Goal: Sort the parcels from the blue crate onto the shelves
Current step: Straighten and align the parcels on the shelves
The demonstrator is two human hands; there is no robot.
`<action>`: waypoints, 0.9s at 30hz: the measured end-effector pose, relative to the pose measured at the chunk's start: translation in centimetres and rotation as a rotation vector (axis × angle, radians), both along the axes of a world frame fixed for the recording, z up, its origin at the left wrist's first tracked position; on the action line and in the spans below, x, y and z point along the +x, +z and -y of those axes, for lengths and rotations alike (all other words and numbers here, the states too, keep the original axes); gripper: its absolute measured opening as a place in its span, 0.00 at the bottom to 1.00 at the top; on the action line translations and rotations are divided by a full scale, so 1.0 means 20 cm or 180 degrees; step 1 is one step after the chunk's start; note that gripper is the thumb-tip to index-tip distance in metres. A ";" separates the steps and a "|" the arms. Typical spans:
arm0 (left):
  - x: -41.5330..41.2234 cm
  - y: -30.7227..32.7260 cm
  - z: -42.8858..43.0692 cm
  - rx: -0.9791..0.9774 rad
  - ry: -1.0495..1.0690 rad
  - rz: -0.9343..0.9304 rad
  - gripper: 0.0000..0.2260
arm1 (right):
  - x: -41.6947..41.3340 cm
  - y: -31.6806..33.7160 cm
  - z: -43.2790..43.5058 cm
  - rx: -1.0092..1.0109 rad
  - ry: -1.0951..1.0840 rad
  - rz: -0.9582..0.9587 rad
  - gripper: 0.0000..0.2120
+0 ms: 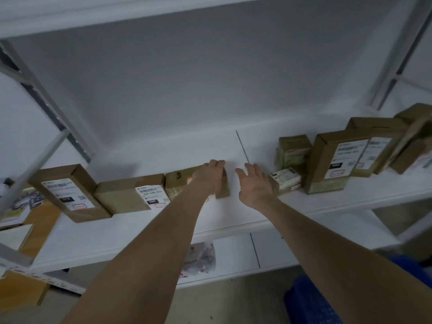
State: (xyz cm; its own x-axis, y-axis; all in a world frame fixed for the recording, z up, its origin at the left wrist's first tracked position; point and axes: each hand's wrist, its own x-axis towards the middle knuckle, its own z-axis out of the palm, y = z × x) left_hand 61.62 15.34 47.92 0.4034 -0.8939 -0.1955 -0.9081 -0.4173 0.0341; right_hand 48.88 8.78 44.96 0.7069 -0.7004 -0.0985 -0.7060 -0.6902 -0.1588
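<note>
Both arms stretch to the white shelf (131, 230), left hand (210, 178) on a brown parcel (177, 183).
The left arm runs straight up from the lower frame. Its palm lies across the parcel's top with the fingers bent over the far edge, holding it. The parcel sits mid-shelf, touching a labelled box (131, 195) on its left. The right hand (253, 184) hovers just right of the parcel, holding nothing, palm turned inward with fingers straight and spread and the thumb apart. A small white box (286, 180) sits just beside its far side, and more boxes (339, 157) stand further right. The blue crate (306, 302) is at the lower right, below the right forearm.
</note>
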 end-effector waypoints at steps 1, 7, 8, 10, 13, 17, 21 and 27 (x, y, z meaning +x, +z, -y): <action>-0.03 -0.02 0.03 0.0044 -0.0029 -0.0004 0.35 | -0.03 -0.02 0.02 0.0002 -0.0003 -0.0026 0.34; -0.14 -0.11 0.15 0.0376 0.0271 0.0123 0.19 | -0.24 -0.08 0.19 0.0050 -0.0313 -0.0167 0.34; -0.14 -0.11 0.15 0.0410 0.0306 0.0177 0.16 | -0.26 -0.09 0.20 0.0063 -0.0359 -0.0198 0.34; -0.14 -0.09 0.15 0.0518 0.0200 0.0260 0.13 | -0.28 -0.11 0.22 0.0096 -0.0432 -0.0258 0.33; -0.13 -0.07 0.16 0.0432 -0.0116 0.0400 0.15 | -0.27 -0.13 0.21 0.0284 -0.0576 -0.0291 0.34; -0.08 -0.06 0.13 0.0010 0.0141 0.0167 0.27 | -0.18 -0.14 0.17 0.0542 -0.0419 -0.0308 0.37; -0.03 -0.08 0.09 0.0074 0.0267 0.0196 0.32 | -0.06 -0.15 0.15 0.0650 -0.0089 -0.0253 0.35; 0.07 -0.09 0.06 0.0367 0.0410 0.0102 0.46 | -0.02 -0.16 0.27 0.0126 -0.0507 0.0173 0.36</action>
State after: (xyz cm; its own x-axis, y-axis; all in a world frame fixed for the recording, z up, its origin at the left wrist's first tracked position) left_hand 62.94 14.06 46.07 0.5208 -0.8068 -0.2790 -0.8468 -0.5297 -0.0487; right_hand 48.52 3.28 41.84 0.5924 -0.8003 -0.0929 -0.7955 -0.5627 -0.2248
